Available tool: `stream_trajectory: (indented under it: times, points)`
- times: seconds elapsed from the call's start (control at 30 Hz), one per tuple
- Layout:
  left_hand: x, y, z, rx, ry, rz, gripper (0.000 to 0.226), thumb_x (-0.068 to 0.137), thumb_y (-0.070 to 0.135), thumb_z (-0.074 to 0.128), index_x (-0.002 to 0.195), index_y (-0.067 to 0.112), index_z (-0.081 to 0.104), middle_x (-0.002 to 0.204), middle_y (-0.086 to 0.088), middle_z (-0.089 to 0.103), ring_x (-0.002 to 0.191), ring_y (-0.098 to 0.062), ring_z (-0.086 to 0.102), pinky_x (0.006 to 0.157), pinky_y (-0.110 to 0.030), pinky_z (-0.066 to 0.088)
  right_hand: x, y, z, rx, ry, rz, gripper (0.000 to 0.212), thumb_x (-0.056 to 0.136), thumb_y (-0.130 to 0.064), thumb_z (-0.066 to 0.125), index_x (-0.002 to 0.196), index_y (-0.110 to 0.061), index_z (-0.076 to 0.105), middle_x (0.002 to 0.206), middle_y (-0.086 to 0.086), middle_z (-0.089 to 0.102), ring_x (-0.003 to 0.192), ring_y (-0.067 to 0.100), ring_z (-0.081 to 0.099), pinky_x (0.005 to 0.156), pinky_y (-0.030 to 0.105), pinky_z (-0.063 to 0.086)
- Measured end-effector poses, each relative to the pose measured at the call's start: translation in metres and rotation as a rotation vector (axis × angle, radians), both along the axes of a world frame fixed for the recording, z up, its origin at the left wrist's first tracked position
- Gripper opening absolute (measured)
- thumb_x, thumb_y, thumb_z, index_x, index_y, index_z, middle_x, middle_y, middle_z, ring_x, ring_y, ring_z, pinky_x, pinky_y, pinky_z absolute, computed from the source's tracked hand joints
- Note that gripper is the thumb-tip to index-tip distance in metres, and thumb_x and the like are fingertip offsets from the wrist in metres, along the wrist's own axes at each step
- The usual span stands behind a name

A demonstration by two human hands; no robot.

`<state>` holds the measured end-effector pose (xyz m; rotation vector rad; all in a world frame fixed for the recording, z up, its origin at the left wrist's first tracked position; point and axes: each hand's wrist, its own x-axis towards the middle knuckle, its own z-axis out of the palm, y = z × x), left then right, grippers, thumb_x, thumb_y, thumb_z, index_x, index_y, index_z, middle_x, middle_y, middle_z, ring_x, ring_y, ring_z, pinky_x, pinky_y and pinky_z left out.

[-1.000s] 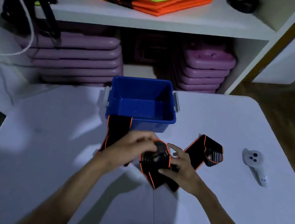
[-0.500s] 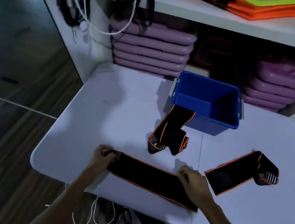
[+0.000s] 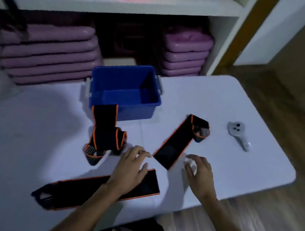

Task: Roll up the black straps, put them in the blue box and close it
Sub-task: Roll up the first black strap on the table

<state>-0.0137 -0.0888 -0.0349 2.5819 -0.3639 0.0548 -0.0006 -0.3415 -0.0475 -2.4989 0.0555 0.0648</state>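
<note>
Black webbing with orange edging, three straps, all on the white table (image 3: 246,112) and none yet in the blue box (image 3: 125,92).

Near strap (image 3: 82,189): laid flat by the table's front edge. Long axis runs from lower left to upper right; the looped, buckled end points left, the plain end points right, under your left hand (image 3: 132,169). That hand lies on it with fingers spread flat, pressing and not closed round anything.

Middle strap (image 3: 104,128): one end hooked over the box's front wall, the rest falling toward you into a loose heap. Axis roughly front to back.

Right strap (image 3: 175,144): diagonal, plain end toward you, folded end with the buckle pointing away to the right. Your right hand (image 3: 198,172) hovers just beside its near end, fingers curled loosely and holding nothing.

Box: open, seemingly empty, though its floor is dim. No lid is in view.

Risks, as judged from this layout:
- Near strap sits close to the table edge; a roll started there could push the buckled end off.
- Rolling from the plain end leaves the bulky loop outermost, so the roll may spring open.
- Tugging the middle strap could drag or tip the light box.
- White controller (image 3: 239,135) lies well apart on the right; a wide sweep of the right strap might knock it.
</note>
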Motion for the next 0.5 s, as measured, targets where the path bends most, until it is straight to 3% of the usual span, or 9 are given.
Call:
stream_trajectory:
  times: [0.17, 0.3, 0.43, 0.5]
  points:
    - [0.089, -0.115, 0.015, 0.164, 0.014, -0.267, 0.038, 0.085, 0.02, 0.052, 0.123, 0.015, 0.05, 0.124, -0.01, 0.048, 0.109, -0.032, 0.047, 0.088, -0.044, 0.043, 0.019, -0.049, 0.005, 0.081, 0.0, -0.185, 0.027, 0.092, -0.025, 0.056, 0.119, -0.026, 0.059, 0.12, 0.003, 0.058, 0.111, 0.023, 0.051, 0.091, 0.037, 0.044]
    - [0.138, -0.182, 0.006, 0.46, 0.025, -0.325, 0.047, 0.085, 0.024, 0.055, 0.129, 0.012, 0.044, 0.131, -0.012, 0.042, 0.116, -0.034, 0.04, 0.091, -0.043, 0.038, 0.028, -0.08, -0.002, 0.156, 0.005, -0.205, 0.033, 0.091, -0.022, 0.059, 0.123, -0.026, 0.056, 0.123, 0.001, 0.057, 0.114, 0.02, 0.049, 0.095, 0.035, 0.044]
    - [0.157, -0.201, 0.004, 0.723, 0.142, -0.331, 0.029, 0.085, 0.026, 0.055, 0.11, 0.012, 0.059, 0.121, -0.011, 0.049, 0.113, -0.033, 0.041, 0.093, -0.042, 0.034, 0.043, -0.098, -0.001, 0.219, 0.027, -0.178, 0.054, 0.084, -0.006, 0.063, 0.131, -0.026, 0.05, 0.129, 0.003, 0.053, 0.12, 0.019, 0.045, 0.102, 0.036, 0.041]
    - [0.155, -0.194, 0.017, 0.609, 0.309, -0.42, 0.019, 0.084, 0.031, 0.054, 0.088, 0.014, 0.062, 0.097, -0.007, 0.057, 0.104, -0.032, 0.046, 0.091, -0.044, 0.037, 0.053, -0.103, 0.005, 0.279, 0.077, -0.13, 0.07, 0.081, -0.002, 0.064, 0.138, -0.036, 0.042, 0.134, 0.003, 0.044, 0.124, 0.02, 0.041, 0.104, 0.038, 0.041]
